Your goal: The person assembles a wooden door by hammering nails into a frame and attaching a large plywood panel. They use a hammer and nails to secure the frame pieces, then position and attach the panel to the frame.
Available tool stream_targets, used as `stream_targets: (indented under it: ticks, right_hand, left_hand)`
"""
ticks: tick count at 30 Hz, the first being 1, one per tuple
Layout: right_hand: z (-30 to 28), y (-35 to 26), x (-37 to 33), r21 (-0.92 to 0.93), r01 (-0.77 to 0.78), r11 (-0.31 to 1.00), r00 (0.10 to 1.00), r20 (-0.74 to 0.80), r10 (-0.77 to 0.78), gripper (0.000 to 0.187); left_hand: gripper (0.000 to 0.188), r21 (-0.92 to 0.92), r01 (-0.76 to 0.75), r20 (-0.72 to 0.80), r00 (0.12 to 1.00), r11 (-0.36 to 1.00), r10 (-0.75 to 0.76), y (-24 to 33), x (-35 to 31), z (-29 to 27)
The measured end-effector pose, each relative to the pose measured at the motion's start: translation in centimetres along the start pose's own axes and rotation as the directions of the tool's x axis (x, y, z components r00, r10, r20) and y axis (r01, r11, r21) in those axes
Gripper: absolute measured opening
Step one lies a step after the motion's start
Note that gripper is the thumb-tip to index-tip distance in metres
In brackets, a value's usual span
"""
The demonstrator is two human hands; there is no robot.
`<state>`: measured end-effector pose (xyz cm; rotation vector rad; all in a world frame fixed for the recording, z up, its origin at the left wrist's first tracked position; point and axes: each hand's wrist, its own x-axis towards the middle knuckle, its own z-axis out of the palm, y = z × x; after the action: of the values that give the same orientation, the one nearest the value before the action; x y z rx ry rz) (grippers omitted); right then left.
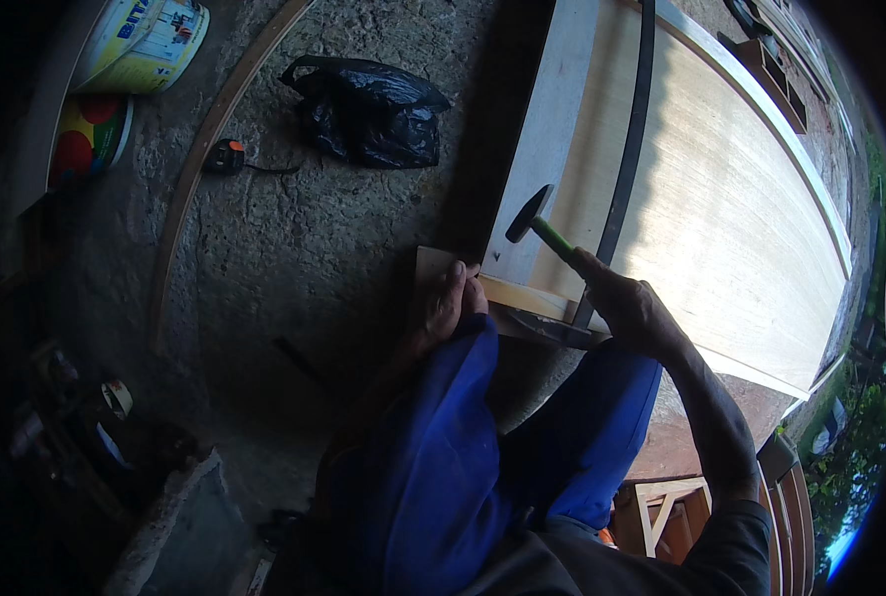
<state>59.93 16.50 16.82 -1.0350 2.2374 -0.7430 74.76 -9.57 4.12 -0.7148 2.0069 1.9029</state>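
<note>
My right hand [624,303] is closed round the green handle of a hammer [530,213], whose dark head hangs over the near left corner of a large pale wooden panel [731,189]. At that corner my left hand [453,301] has its fingers drawn together against the frame's end. Whatever those fingers pinch is too small or hidden to make out. A flat light board [552,119] runs along the panel's left side, with a small dark nail-like mark near its end. Beside the left hand a short piece of wood [431,266] sticks out.
A long dark bar [634,129] crosses the panel lengthwise. On the rough floor lie a black plastic bag [368,111], a tape measure [224,157] and a curved wooden strip [179,214]. Buckets [150,45] stand at the far left. My blue-trousered knees are close below the corner.
</note>
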Motion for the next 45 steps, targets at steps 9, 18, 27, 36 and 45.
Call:
stream_targets:
  ticks: [9, 18, 27, 36, 45]
  right_hand:
    - [-0.7, -1.4, 1.0, 0.094, -0.200, 0.975, 0.972, 0.148, 0.185, 0.064]
    - [0.7, -1.0, -0.1, 0.086, -0.255, 0.963, 0.934, 0.280, 0.223, 0.063]
    - [2.0, -0.9, -1.9, 0.096, -0.195, 0.976, 0.956, 0.242, 0.167, 0.066]
    - [1.7, -1.0, -1.4, 0.186, -0.305, 0.934, 0.916, 0.325, 0.235, 0.065]
    - [2.9, -1.4, -1.8, 0.149, -0.337, 0.930, 0.915, 0.286, 0.286, 0.065]
  left_hand:
    - [0.087, -0.077, -0.023, -0.020, 1.000, 0.997, 0.022, -3.3, -1.0, 1.0]
    - [0.086, -0.057, 0.095, 0.018, 0.995, 0.994, -0.094, -1.8, -1.5, 0.6]
    - [0.086, -0.089, 0.025, -0.005, 1.000, 0.996, -0.025, -3.0, -1.6, 1.2]
    - [0.083, -0.105, 0.056, 0.008, 0.998, 0.993, -0.055, -2.7, -1.2, 1.2]
    - [0.084, -0.090, 0.107, 0.011, 0.994, 0.990, -0.106, -1.7, -1.4, 1.2]
